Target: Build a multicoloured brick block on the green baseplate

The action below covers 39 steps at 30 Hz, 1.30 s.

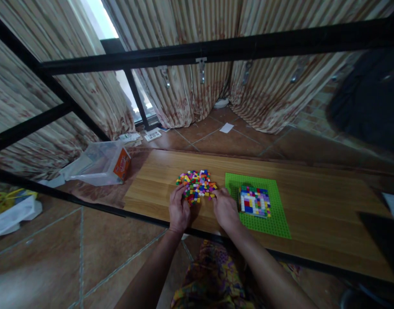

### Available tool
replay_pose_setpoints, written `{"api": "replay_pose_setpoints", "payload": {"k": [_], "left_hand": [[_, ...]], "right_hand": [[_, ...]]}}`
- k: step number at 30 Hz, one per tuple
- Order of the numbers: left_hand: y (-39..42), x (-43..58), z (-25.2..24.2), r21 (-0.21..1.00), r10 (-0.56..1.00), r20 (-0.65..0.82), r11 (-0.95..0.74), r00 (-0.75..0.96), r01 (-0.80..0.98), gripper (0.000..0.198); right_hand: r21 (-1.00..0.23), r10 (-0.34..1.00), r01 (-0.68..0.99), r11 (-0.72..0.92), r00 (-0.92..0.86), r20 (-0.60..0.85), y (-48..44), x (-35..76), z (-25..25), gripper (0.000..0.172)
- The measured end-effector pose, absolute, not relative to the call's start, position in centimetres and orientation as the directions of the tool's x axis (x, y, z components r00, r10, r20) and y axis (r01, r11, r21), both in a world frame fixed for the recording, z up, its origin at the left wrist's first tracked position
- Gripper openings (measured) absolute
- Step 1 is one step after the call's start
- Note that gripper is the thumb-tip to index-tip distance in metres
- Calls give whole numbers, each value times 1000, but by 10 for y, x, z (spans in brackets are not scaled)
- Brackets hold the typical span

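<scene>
As palms face down, left hand, right hand touch brick pile.

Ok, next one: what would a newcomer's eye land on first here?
The heap of tiny multicoloured bricks in the middle of the wooden table, with the left hand and right hand resting against its near edge. Just right of it lies a green baseplate carrying a colourful brick panel. A clear plastic box lies beyond the table's left end.
</scene>
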State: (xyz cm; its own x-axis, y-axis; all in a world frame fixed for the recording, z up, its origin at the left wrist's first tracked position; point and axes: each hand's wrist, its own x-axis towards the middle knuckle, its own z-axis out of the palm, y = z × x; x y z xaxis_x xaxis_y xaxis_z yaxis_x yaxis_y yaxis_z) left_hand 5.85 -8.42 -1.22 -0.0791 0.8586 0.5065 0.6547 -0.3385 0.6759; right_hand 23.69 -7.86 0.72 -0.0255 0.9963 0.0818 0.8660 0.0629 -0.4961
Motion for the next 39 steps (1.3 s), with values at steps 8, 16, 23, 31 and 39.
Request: {"api": "replay_pose_setpoints", "payload": {"k": [8,16,23,31,39], "left_hand": [[-83,58,-12,668,859,507,-335,-76,665,43],[-80,58,-13,648,843,535,-366,-58,668,37],[-79,60,-12,653,843,534,-361,-67,665,34],[-78,59,-14,644,843,531,-336,-85,687,29],[-78,61,-13,660,853,515,-333,-83,674,27]], "right_hand": [[-650,982,749,130,-6,190,-90,241,14,19],[-877,984,479,45,132,123,-145,276,31,32],[-733,883,669,124,263,389,-137,347,37,30],[-632,939,770,90,146,311,-109,377,36,31],[-586,953,801,126,65,295,-106,379,42,29]]}}
